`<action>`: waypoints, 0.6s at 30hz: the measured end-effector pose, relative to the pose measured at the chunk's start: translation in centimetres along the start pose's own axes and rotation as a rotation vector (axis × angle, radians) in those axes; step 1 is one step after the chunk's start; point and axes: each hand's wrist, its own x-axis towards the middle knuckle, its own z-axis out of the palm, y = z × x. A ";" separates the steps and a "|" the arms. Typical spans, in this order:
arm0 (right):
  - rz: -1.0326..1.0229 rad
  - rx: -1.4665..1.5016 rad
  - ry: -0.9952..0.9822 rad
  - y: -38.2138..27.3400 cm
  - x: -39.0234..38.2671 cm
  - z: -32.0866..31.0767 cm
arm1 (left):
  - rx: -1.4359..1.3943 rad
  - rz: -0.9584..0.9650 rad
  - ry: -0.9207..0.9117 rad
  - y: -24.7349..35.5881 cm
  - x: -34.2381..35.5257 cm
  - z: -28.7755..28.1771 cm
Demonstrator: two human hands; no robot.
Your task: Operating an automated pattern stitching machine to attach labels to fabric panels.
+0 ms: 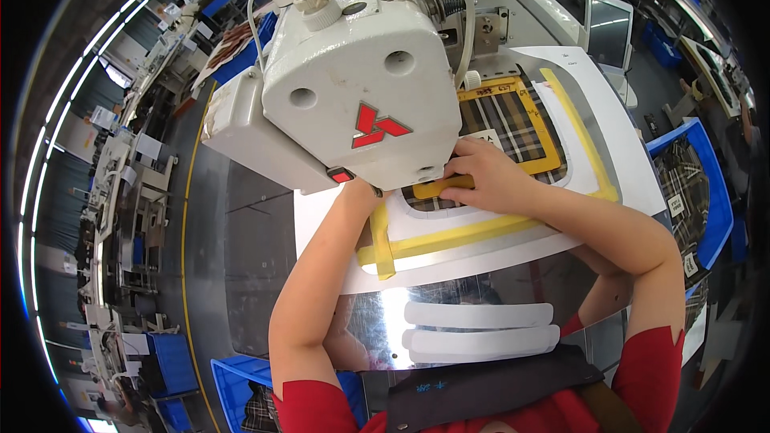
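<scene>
Right hand [488, 179] lies flat, fingers spread narrow and pressing on the yellow-taped white template [577, 112] and the plaid fabric piece [501, 116] framed inside it, just beside the white sewing machine head [353, 72] near the middle of the steel tabletop [257, 273]. Left hand [362, 191] reaches under the machine head at the template's left edge, its fingers hidden, so cannot tell their state. Blue bin of plaid pieces [698, 184] sits off the tabletop's right edge; white curved strips [481, 329] lie at the near edge.
</scene>
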 end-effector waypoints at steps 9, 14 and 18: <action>0.063 0.109 -0.040 -0.2 0.5 0.1 | 0.159 0.063 -0.046 -1.5 0.3 -0.6; 0.038 0.119 -0.118 -0.8 -0.1 -0.7 | -0.004 0.153 0.051 0.2 0.2 -1.2; 0.058 0.121 -0.135 -0.6 1.5 -2.0 | 0.221 0.301 0.004 -1.3 -0.4 -2.0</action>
